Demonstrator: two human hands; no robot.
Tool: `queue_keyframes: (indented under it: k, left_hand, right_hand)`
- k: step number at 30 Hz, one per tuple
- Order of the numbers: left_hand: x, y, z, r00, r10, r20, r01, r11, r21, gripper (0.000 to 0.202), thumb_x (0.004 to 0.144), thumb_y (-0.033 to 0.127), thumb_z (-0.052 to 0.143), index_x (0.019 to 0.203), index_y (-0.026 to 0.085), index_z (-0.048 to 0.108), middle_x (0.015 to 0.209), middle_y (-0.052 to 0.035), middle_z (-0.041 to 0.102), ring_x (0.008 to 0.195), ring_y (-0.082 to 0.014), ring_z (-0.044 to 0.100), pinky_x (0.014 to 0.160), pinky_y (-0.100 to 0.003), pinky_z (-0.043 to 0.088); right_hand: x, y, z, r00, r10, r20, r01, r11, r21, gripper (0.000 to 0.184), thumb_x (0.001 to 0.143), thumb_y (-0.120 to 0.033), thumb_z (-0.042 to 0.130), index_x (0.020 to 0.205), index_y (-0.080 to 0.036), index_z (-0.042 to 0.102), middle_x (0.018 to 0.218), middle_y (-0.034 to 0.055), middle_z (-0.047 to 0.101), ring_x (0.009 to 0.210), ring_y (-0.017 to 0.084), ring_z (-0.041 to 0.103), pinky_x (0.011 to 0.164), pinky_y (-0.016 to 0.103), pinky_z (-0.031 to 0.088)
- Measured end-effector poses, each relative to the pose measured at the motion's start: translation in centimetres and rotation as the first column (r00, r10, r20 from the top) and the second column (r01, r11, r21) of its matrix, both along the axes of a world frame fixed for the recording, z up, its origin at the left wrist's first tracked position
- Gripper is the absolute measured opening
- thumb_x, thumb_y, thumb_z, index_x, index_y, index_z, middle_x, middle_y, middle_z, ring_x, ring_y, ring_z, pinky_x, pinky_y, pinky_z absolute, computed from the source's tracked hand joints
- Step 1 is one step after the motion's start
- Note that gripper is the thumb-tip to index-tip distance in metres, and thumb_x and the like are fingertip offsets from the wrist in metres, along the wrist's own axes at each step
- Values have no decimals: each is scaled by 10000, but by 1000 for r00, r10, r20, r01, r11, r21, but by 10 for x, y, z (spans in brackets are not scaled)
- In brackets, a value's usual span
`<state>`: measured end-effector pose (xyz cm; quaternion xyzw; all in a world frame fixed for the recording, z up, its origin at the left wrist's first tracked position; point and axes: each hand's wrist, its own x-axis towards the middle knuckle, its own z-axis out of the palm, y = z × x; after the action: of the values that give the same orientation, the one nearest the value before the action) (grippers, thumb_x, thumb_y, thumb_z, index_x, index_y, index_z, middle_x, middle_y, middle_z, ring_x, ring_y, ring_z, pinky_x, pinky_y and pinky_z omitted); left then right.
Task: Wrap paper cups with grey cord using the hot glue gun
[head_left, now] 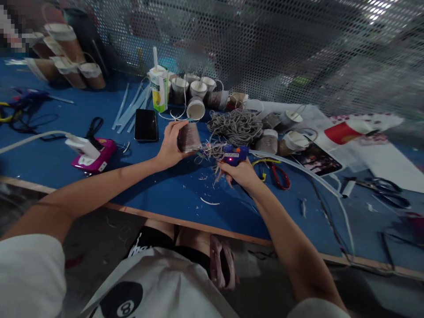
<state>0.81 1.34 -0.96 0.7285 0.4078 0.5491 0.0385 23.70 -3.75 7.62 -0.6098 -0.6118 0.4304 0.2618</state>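
My left hand [171,145] is closed around a small brown cup [190,138] that lies on its side, its surface ringed with fine lines like wound cord. My right hand [243,173] grips a blue glue gun [236,154] with a red light glowing on its side. A long whitish glue stick [291,162] trails from the back of the gun to the right. The gun's nose points left at the cup, beside a tangle of short cord ends [213,151]; whether it touches the cup is hidden. Behind both hands lies a heap of grey cord [235,126].
Several small cups [198,88] stand along the mesh screen [232,53], near a drink carton [159,90]. A black phone [145,125], glue sticks [132,106] and a pink power strip [96,157] lie left. Red-handled pliers [281,176], scissors [387,190] and a tablet [318,157] lie right.
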Motion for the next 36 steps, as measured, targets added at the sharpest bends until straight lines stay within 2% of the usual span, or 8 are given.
queue_keyframes:
  k: [5, 10, 15, 22, 27, 36]
  left_hand:
    - [-2, 1, -1, 999, -35, 24, 35, 999, -22, 850, 727, 695, 740, 1372, 237, 429, 1291, -124, 507, 1233, -284, 542, 1050, -457, 511]
    - [-2, 1, -3, 998, -45, 43, 46, 999, -24, 849, 724, 681, 754, 1381, 263, 417, 1300, -123, 498, 1249, -293, 535, 1052, -470, 517]
    - [-3, 1, -2, 998, -36, 47, 38, 998, -54, 859, 709, 652, 785, 1383, 286, 398, 1316, -120, 478, 1277, -307, 513, 1041, -484, 525]
    - [-3, 0, -2, 997, -42, 70, 45, 998, -45, 843, 736, 644, 767, 1396, 293, 376, 1320, -122, 447, 1277, -299, 503, 952, -420, 576]
    - [-3, -2, 0, 994, -56, 89, 61, 997, -50, 845, 733, 696, 736, 1386, 293, 382, 1319, -124, 438, 1281, -300, 502, 902, -391, 596]
    - [-2, -3, 1, 988, -74, 134, 82, 995, -58, 876, 695, 752, 722, 1369, 305, 386, 1306, -117, 429, 1255, -288, 513, 826, -352, 615]
  right_hand:
    - [2, 1, -1, 1000, -21, 1, 21, 1000, 5, 271, 743, -198, 627, 516, -213, 481, 326, -52, 438, 281, 86, 417, 333, 214, 378]
    - [5, 1, -1, 1000, -7, -26, 7, 1000, 17, 255, 732, -202, 611, 520, -223, 472, 327, -50, 435, 268, 89, 406, 319, 219, 370]
    - [8, 2, -4, 999, 5, -50, -2, 998, 58, 273, 674, -235, 597, 444, -236, 450, 311, -24, 446, 272, 97, 417, 312, 221, 369]
    - [10, 4, -1, 998, -1, -69, 5, 999, 53, 194, 643, -284, 590, 499, -244, 466, 324, -24, 449, 294, 122, 446, 345, 258, 407]
    - [13, 6, -4, 996, -6, -85, 13, 997, 75, 123, 638, -249, 600, 578, -241, 494, 346, -43, 458, 312, 128, 462, 361, 264, 422]
    - [15, 14, -10, 996, -44, -83, 49, 998, 50, 194, 672, -236, 622, 543, -252, 478, 354, -34, 461, 309, 124, 440, 313, 257, 369]
